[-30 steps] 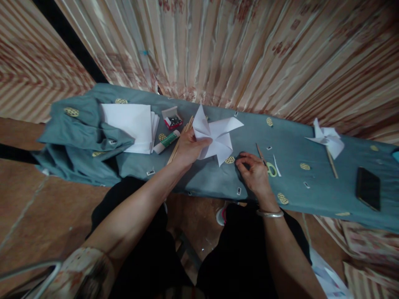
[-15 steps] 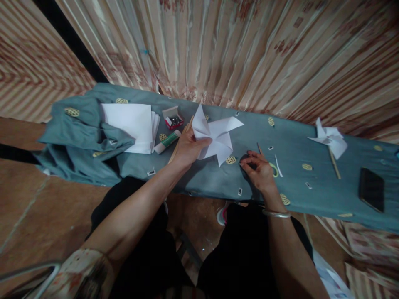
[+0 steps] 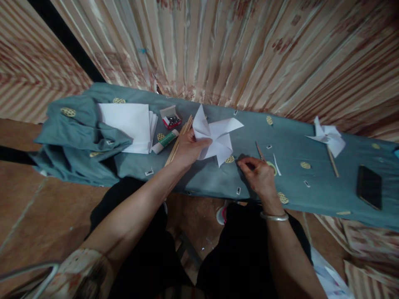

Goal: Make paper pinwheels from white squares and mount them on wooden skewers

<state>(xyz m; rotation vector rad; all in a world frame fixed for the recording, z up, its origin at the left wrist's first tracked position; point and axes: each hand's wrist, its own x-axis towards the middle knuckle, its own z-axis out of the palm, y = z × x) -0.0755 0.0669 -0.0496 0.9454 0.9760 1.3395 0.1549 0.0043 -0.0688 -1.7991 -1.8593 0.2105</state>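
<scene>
My left hand point(image 3: 188, 147) grips a white paper pinwheel point(image 3: 218, 135) near its centre, thumb on top, above the cloth-covered table. To the right of it, my right hand point(image 3: 257, 172) hovers close over the cloth with thumb and fingertips drawn together. Anything between those fingertips is too small to make out. Just beyond the right hand lie scissors point(image 3: 261, 153) with green handles, partly covered by it, and a thin strip of white paper point(image 3: 277, 164). Several wooden sticks point(image 3: 177, 143) lie beside and partly under my left hand.
Left of the sticks are a green glue stick point(image 3: 166, 141), an open red box of small metal pins point(image 3: 171, 119) and a stack of white paper point(image 3: 127, 124). Farther right lie a finished pinwheel on a stick point(image 3: 328, 139) and a black phone point(image 3: 369, 187). A pleated curtain point(image 3: 212, 54) hangs behind.
My right hand's fingers have closed in and turned slightly, showing more of the scissors. My left hand keeps the pinwheel nearly in place. The view has shifted slightly.
</scene>
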